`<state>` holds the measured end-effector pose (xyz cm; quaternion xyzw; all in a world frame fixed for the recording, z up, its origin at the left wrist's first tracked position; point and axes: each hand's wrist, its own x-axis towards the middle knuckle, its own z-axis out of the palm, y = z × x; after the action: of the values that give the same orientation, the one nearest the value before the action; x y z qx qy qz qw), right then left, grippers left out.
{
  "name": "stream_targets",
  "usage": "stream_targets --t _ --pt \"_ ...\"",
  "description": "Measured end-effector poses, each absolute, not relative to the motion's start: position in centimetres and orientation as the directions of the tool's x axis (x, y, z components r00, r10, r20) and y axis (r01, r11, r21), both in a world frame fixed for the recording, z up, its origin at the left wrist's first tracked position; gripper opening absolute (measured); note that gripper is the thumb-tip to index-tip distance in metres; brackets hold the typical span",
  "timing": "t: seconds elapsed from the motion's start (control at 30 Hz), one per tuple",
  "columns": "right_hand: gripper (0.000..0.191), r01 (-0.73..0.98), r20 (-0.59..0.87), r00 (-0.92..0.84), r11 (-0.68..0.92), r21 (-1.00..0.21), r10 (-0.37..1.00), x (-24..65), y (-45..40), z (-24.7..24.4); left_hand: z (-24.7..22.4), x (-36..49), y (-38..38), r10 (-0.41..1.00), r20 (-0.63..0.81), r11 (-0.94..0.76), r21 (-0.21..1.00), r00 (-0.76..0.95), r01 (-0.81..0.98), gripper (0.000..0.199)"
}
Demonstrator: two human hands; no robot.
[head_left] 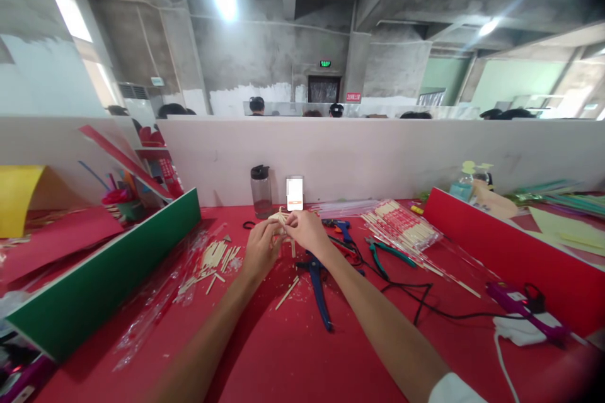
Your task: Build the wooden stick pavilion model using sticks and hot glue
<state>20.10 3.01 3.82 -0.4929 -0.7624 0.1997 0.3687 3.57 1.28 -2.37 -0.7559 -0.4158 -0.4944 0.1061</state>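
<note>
My left hand point(263, 247) and my right hand point(306, 230) meet over the red table point(283, 352). Between their fingertips is a small pale wooden stick structure point(278, 217), mostly covered by the fingers. Fingers of both hands are bent around it. Just right of my hands lies a blue-handled cutting tool point(319, 293). A loose stick point(287, 293) rests on the table below them. To the left is a pile of short cut sticks point(215, 255).
Behind my hands stand a bottle point(261, 192) and a phone point(294, 194). Packaged sticks point(401, 225), green-handled pliers point(390, 255), a blue glue gun point(341, 228) and black cables are at right. Green point(118, 271) and red point(515, 258) boards flank the workspace.
</note>
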Motion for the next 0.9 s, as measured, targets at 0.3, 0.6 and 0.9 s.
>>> stream_targets --t 0.3,0.6,0.9 --pt "0.005 0.679 0.394 -0.245 0.447 -0.582 0.886 19.82 3.01 3.82 -2.44 3.6 1.53 0.494 0.846 -0.631 0.19 0.2 0.752 0.014" --pt "0.005 0.702 0.441 -0.241 0.469 -0.537 0.865 19.78 3.07 3.34 -2.66 3.63 1.73 0.446 0.868 -0.633 0.134 0.219 0.762 0.015" --pt "0.003 0.692 0.513 -0.224 0.506 -0.515 0.829 20.04 3.49 2.88 -2.73 3.69 1.88 0.439 0.871 -0.625 0.12 0.221 0.771 0.016"
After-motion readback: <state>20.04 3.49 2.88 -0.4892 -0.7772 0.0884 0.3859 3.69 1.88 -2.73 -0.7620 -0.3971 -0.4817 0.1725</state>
